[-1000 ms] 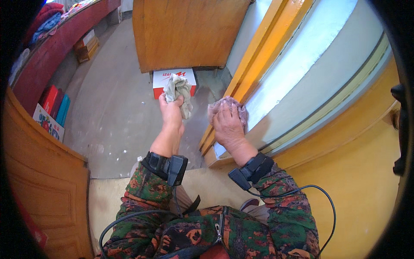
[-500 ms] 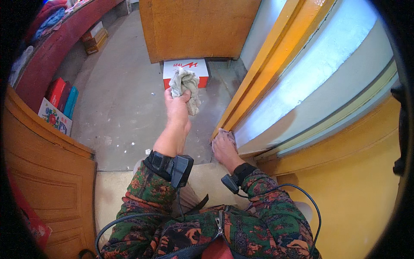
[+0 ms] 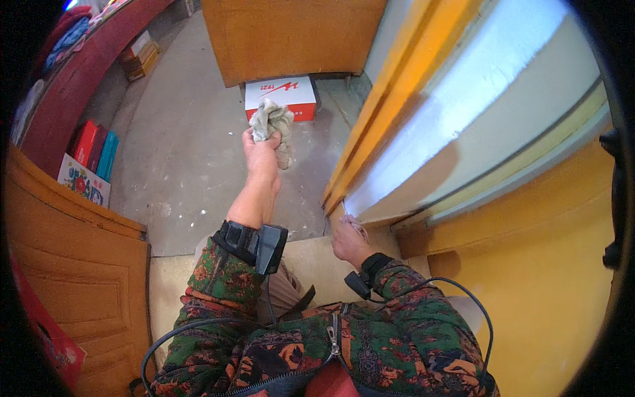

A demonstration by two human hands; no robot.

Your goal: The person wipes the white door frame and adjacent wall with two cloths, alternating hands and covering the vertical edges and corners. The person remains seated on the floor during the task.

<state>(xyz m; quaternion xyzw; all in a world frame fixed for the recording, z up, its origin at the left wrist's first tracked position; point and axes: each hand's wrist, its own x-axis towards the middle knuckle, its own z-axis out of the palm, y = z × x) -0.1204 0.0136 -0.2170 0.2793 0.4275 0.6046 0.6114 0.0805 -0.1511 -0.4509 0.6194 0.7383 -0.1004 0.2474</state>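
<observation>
Rag (image 3: pixel 271 122), crumpled, pale grey-green, bunched in left hand (image 3: pixel 260 153).

Left forearm raised and extended forward, bare from wrist to elbow; left hand (image 3: pixel 261 147) closed in a fist around a crumpled grey-green cloth rag (image 3: pixel 272 122). Right arm bent low, patterned sleeve to wrist; right hand (image 3: pixel 350 239) palm down, fingers forward.

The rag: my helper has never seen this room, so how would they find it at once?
Start at the grey concrete floor in front of the wooden cabinet. A red and white box lies at the cabinet's foot. Just before it, the left hand is raised, clutching the rag, the only crumpled, pale greenish cloth there.
</observation>
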